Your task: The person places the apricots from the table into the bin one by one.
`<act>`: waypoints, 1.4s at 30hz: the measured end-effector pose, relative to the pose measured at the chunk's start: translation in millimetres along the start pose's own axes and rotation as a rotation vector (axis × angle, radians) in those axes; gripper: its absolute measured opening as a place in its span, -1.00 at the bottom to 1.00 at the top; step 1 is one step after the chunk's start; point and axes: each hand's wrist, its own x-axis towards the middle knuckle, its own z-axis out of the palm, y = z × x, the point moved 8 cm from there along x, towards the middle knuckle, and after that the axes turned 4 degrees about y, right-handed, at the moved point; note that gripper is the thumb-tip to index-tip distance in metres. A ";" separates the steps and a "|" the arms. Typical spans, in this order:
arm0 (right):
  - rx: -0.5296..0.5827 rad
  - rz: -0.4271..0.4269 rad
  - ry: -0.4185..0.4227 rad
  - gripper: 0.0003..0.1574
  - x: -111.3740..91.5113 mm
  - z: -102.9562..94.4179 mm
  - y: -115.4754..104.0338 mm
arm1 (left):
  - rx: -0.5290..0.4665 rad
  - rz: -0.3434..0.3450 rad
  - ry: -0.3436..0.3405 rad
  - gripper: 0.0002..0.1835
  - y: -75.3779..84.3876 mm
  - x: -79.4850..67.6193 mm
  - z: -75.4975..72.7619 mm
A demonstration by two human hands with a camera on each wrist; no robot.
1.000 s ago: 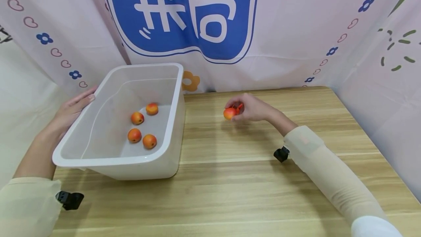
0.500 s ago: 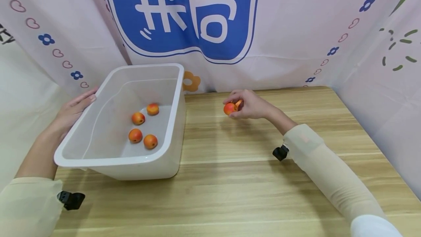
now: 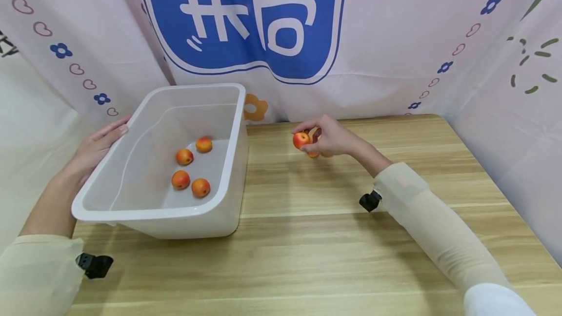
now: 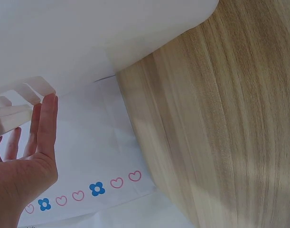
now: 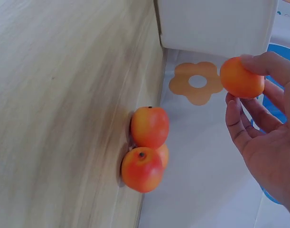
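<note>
My right hand (image 3: 330,138) pinches a red-and-orange apple (image 3: 300,140) just above the wooden table. The same apple (image 5: 240,78) shows between thumb and fingertips in the right wrist view. Close below it, more apples (image 5: 142,170) lie clustered on the table; my hand mostly hides them from the head view. A white plastic bin (image 3: 151,215) stands on the left, with several apples (image 3: 200,187) spread over its floor. My left hand (image 3: 94,148) rests along the bin's left rim. In the left wrist view its fingers (image 4: 47,126) stretch up to the outer side of the rim.
The wooden table (image 3: 307,257) reaches a printed cloth backdrop (image 3: 377,38) at the back. Cloth also hangs on both sides. Each sleeve carries a small black camera, one on the left (image 3: 94,265) and one on the right (image 3: 370,201).
My right hand has lifted slightly and shifted a little left, bringing the pinched apple with it; another apple now shows beneath the hand. The left hand and the bin stay put.
</note>
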 end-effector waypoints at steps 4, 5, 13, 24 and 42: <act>0.034 -0.032 -0.005 -0.51 3.1 -0.7 -6.0 | -0.004 0.012 -0.002 -0.69 1.8 0.0 0.6; 0.042 -0.038 -0.007 -0.51 3.8 -0.8 -7.5 | -0.002 0.012 0.000 -0.69 1.9 -0.1 0.7; 0.085 -0.058 0.004 -0.50 8.6 -2.8 -18.6 | 0.011 -0.027 0.001 -0.46 -1.0 -2.2 2.7; 0.110 -0.090 0.059 -0.46 19.0 -9.1 -38.9 | 0.033 -0.033 -0.001 -0.35 -2.9 -2.1 2.5; 0.113 -0.139 0.069 -0.52 39.1 -6.3 -68.9 | 0.035 0.004 0.013 -0.47 -0.7 0.2 -0.2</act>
